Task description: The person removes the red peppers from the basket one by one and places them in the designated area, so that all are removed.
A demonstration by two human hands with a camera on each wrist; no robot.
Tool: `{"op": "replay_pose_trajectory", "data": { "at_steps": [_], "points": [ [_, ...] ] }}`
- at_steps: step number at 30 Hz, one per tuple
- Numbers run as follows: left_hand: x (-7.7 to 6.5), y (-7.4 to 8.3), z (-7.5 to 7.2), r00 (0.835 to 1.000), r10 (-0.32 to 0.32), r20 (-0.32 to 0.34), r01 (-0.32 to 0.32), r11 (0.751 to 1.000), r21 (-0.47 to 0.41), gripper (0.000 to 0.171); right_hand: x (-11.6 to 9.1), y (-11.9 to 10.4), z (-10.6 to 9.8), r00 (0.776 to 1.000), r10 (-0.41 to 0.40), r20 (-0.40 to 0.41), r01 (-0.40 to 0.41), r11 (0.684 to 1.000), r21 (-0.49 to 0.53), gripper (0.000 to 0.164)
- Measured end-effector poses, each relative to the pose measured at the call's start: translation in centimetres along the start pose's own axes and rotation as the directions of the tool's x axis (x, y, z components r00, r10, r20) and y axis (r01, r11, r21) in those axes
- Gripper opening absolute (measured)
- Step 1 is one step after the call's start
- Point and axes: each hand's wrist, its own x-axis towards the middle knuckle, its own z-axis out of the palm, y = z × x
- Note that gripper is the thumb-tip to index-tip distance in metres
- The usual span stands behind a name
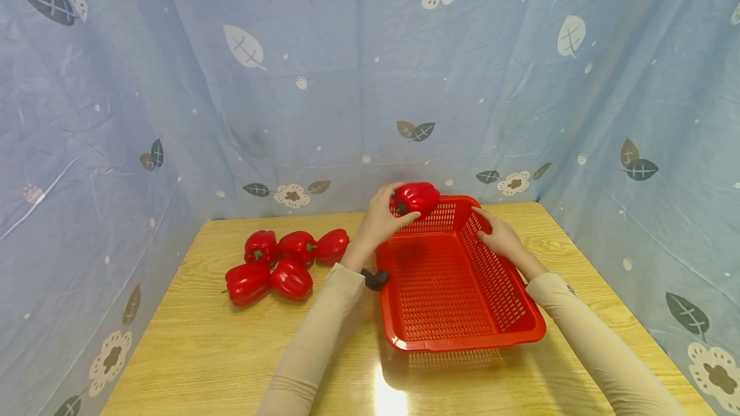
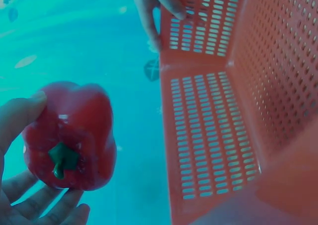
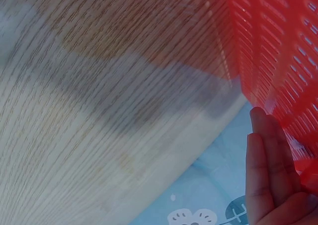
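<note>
My left hand [image 1: 380,218] holds a red bell pepper [image 1: 419,198] above the far left corner of a red plastic basket [image 1: 457,343]. In the left wrist view the thumb lies on one side of this pepper [image 2: 92,135] and the fingers are under it, its green stem facing the camera. My right hand [image 1: 502,239] grips the basket's right rim, thumb over the inside. Its fingers [image 3: 271,160] lie along the outer wall in the right wrist view. Several more red bell peppers [image 1: 291,279] lie grouped on the table, left of the basket.
The wooden table [image 1: 191,352] carries the basket and the loose peppers. A blue patterned curtain [image 1: 324,101] hangs behind the table and along both sides. A black band-like thing [image 1: 376,280] shows by the left wrist, over the basket's left rim.
</note>
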Motion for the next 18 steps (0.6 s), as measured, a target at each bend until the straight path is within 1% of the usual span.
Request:
{"op": "replay_pose_trajectory", "data": {
  "at_steps": [6, 12, 18],
  "points": [
    [-0.3, -0.4, -0.8, 0.999, 0.004, -0.043, -0.005, 1.000, -0.007, 0.066, 0.1, -0.2, -0.1, 1.000, -0.001, 0.004, 0.001, 1.000, -0.004, 0.061],
    [-0.8, -0.7, -1.2, 0.998, -0.008, -0.059, 0.007, 1.000, -0.025, 0.066, 0.1, 0.1, 0.0, 1.000, -0.003, -0.004, 0.003, 1.000, -0.005, 0.061],
    [-1.3, -1.1, -1.5, 0.995, -0.002, -0.099, 0.002, 1.000, -0.002, 0.067, 0.1, 0.0, 0.0, 1.000, -0.002, 0.000, 0.002, 1.000, 0.007, 0.061]
  ]
}}
